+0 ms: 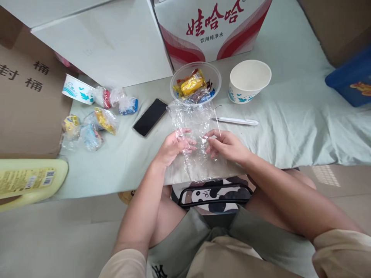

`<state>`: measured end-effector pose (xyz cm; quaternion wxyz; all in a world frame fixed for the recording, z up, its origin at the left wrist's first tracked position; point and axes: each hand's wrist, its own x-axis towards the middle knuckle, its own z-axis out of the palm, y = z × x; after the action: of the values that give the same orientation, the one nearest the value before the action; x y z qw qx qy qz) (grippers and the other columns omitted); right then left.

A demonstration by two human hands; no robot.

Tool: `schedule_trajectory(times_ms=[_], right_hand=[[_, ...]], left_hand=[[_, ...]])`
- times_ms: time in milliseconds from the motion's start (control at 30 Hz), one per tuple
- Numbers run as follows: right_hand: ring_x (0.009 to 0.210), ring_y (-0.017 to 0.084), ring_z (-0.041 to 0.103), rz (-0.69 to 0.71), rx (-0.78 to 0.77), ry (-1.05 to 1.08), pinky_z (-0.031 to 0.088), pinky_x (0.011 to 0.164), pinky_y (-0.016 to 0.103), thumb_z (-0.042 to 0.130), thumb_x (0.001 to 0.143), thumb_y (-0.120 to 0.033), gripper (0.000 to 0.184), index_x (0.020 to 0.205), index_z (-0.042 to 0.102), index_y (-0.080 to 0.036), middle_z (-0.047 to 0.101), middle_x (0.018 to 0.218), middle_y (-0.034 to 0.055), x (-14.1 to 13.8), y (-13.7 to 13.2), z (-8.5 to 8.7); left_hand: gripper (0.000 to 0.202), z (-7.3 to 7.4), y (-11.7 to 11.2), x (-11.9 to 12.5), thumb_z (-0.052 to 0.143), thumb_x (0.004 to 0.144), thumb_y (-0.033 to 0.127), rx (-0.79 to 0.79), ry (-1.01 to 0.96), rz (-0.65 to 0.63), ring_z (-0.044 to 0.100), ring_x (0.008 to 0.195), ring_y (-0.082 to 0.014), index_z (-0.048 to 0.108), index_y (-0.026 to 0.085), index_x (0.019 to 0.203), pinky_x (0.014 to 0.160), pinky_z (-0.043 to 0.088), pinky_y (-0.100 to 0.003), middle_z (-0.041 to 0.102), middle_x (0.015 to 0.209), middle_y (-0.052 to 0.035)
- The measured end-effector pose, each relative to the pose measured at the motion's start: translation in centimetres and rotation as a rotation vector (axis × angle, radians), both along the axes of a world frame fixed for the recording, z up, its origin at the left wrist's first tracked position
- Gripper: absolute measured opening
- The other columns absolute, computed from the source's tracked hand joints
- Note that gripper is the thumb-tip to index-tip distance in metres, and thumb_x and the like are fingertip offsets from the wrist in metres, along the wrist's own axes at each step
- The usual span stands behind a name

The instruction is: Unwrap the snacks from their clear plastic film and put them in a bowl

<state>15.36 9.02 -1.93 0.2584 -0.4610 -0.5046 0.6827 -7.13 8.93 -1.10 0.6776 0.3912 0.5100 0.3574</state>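
Note:
A clear, crinkled plastic bag [194, 119] is spread between my two hands, its upper end lying against the bowl of snacks. My left hand [175, 146] grips the bag's left side, fingers bent inward with film over the fingertips. On the opposite side, my right hand [224, 146] holds the film between curled fingers and thumb. Glare on the plastic partly hides the fingertips. Just beyond stands a clear plastic bowl [174, 79] with several wrapped snacks [191, 85] in it. A white pen-like tool [237, 121] lies right of the bag.
Left of the bag lie a phone [150, 117] and several plastic-wrapped snacks [106, 120], near a tipped paper cup [78, 90]. A white paper tub [249, 79] stands right of the bowl. Behind are boxes [214, 29]; a yellow jug [31, 181] is at left.

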Motion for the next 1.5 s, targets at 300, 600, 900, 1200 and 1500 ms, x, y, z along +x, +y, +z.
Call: schedule_trajectory(times_ms=[300, 600, 900, 1200, 1500], right_hand=[[0.048, 0.013, 0.062, -0.054, 0.000, 0.086, 0.051, 0.048, 0.025, 0.062, 0.095, -0.045, 0.034, 0.118, 0.059, -0.020, 0.066, 0.060, -0.0020, -0.1, 0.0, 0.1], [0.055, 0.008, 0.063, -0.122, 0.156, 0.179, 0.051, 0.051, 0.026, 0.058, 0.096, -0.043, 0.035, 0.127, 0.058, -0.026, 0.072, 0.109, 0.0043, 0.1, 0.2, -1.2], [0.064, 0.007, 0.056, -0.084, 0.220, 0.326, 0.052, 0.062, 0.028, 0.063, 0.087, -0.033, 0.015, 0.083, 0.072, -0.022, 0.066, 0.121, 0.0043, 0.6, 0.0, -0.8], [0.111, 0.023, 0.066, -0.022, 0.174, 0.256, 0.057, 0.076, 0.032, 0.071, 0.078, -0.027, 0.041, 0.118, 0.062, -0.025, 0.060, 0.133, 0.0085, 1.0, 0.7, -0.5], [0.095, 0.019, 0.067, -0.150, 0.484, 0.151, 0.053, 0.097, 0.042, 0.055, 0.095, -0.029, 0.021, 0.108, 0.072, -0.028, 0.069, 0.099, 0.0046, 1.1, 0.7, -0.6]], left_hand=[[0.035, 0.5, 0.1, -0.6, 0.074, 0.067, 0.039, 0.018, 0.024, 0.135, 0.063, 0.044, -0.0150, 0.064, 0.016, 0.092, 0.043, 0.046, -0.023, 0.069, 0.057, -0.0011], [0.026, 0.0, 0.0, -0.7, 0.073, 0.074, 0.034, 0.042, 0.099, 0.099, 0.060, 0.041, -0.0144, 0.066, 0.021, 0.095, 0.040, 0.045, -0.022, 0.065, 0.053, 0.0033], [0.026, 0.9, -0.7, -1.5, 0.080, 0.066, 0.034, 0.091, -0.058, 0.133, 0.053, 0.033, -0.0134, 0.062, 0.022, 0.080, 0.033, 0.040, -0.022, 0.060, 0.047, 0.0061], [0.011, -0.2, 0.8, -1.3, 0.069, 0.068, 0.028, -0.018, 0.066, 0.190, 0.064, 0.052, -0.0146, 0.064, 0.018, 0.071, 0.047, 0.051, -0.024, 0.066, 0.061, 0.0001], [0.017, -0.2, 0.2, -0.7, 0.071, 0.067, 0.028, -0.069, 0.079, 0.037, 0.067, 0.052, -0.0167, 0.075, 0.016, 0.080, 0.052, 0.055, -0.026, 0.072, 0.062, -0.0031]])
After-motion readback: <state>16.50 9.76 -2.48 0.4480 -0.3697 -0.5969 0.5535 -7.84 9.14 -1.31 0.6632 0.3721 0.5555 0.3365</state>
